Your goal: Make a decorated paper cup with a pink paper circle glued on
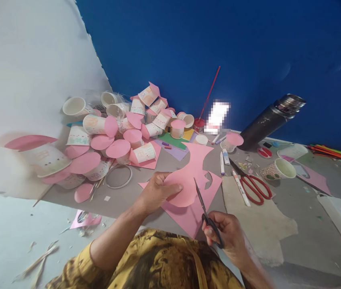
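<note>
My left hand point(155, 190) pinches the rounded edge of a pink paper sheet point(188, 188), thumb on top, fingers underneath. In my right hand point(229, 237) are black-handled scissors point(204, 208), fingers through the loops; the blades point up into the pink sheet beside a curved cut. The sheet lies over another pink piece on the grey board point(303, 224). Both forearms come up from the bottom of the view, the left one in a yellow patterned sleeve.
A heap of paper cups with pink paper circles point(119, 128) fills the far left. Red-handled scissors point(253, 186), marker pens point(223, 160), a tape ring point(118, 176), a paper cup point(280, 168), a dark flask point(271, 120) and coloured sticks point(335, 154) lie around. A blue wall stands behind.
</note>
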### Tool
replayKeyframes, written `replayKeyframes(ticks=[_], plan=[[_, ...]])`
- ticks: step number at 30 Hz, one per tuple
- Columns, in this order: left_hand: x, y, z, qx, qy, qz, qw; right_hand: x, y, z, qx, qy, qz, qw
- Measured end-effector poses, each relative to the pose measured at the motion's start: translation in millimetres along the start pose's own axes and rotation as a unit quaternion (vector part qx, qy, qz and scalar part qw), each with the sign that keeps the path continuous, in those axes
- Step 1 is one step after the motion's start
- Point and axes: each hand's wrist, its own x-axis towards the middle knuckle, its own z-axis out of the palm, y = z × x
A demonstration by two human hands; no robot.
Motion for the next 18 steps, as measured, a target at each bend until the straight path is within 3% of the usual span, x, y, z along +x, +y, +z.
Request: replayKeyframes(ticks=[11,18], plan=[[1.9,4.7,-7.6,0.024,-0.057,-0.037,0.997,-1.2,-1.3,-1.5,-0.022,-0.011,0.01,1.0],[1.2,5.1,-10.6,0.02,-0.061,-0.03,0.997,-3.5,-3.2,-1.7,-0.031,-0.017,0.012,0.999]])
